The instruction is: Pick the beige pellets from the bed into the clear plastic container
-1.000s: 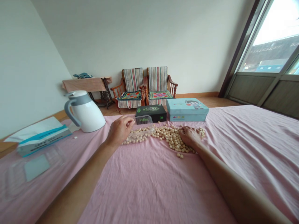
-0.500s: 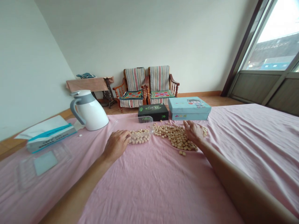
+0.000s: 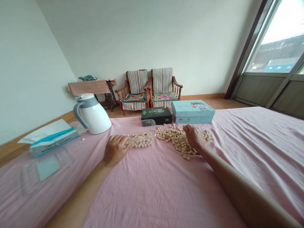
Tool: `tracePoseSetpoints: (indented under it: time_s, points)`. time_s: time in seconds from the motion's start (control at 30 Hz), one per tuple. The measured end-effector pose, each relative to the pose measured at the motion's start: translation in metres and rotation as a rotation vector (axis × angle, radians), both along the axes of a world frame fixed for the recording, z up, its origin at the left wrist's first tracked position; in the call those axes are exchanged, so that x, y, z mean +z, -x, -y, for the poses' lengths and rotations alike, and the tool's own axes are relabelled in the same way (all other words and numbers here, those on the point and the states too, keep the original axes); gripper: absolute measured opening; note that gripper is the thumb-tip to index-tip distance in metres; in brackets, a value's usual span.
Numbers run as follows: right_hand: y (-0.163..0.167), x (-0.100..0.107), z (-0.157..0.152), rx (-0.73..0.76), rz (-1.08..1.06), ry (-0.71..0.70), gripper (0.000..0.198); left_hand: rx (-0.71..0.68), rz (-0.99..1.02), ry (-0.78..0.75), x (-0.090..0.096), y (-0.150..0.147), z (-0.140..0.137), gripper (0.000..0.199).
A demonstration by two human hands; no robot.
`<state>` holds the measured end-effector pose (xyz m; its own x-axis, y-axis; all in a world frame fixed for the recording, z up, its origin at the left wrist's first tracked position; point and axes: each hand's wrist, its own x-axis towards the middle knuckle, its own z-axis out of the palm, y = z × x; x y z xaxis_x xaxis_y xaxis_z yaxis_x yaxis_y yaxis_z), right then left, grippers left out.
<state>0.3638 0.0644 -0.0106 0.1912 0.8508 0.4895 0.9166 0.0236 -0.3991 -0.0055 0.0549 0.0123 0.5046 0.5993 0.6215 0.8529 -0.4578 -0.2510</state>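
My left hand (image 3: 116, 147) grips the near left end of a clear plastic container (image 3: 152, 126), its fingers wrapped over the wall. Round, pale tan nuts (image 3: 142, 142) cover part of the container's bottom. More of the same nuts lie in a loose pile (image 3: 180, 141) on the pink cloth, to the right of the container. Over the right part of that pile is my right hand (image 3: 194, 137), fingers curled inward. Whatever those fingers enclose is hidden. Two nuts (image 3: 186, 157) rest apart at the pile's near edge.
Behind the nuts stand a black box (image 3: 156, 115) and a light blue box (image 3: 193, 112). At the left are a white jug (image 3: 96, 118), a tissue pack (image 3: 53, 139) and a clear plastic lid or tray (image 3: 47, 167). Two armchairs (image 3: 149, 87) stand beyond the table.
My right hand has shifted slightly left over the pile, and its fingers have curled in. My left hand stays at the container, its fingers slightly re-set.
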Motion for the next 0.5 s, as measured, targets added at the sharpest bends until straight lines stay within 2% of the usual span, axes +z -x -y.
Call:
tracePoseSetpoints:
  time_s: [0.27,0.4,0.5]
  points:
    - [-0.008,-0.003,-0.003,-0.071,-0.128,-0.048,0.048,0.036,-0.012,-0.009,-0.002,-0.004,0.001,0.010]
    - [-0.007,0.004,0.002,-0.068,-0.215,-0.071,0.056,0.050,0.034,0.002,-0.003,-0.008,0.002,0.014]
    - [-0.005,0.013,-0.001,-0.029,-0.298,-0.103,0.053,0.050,0.072,0.040,0.000,-0.010,0.004,0.017]
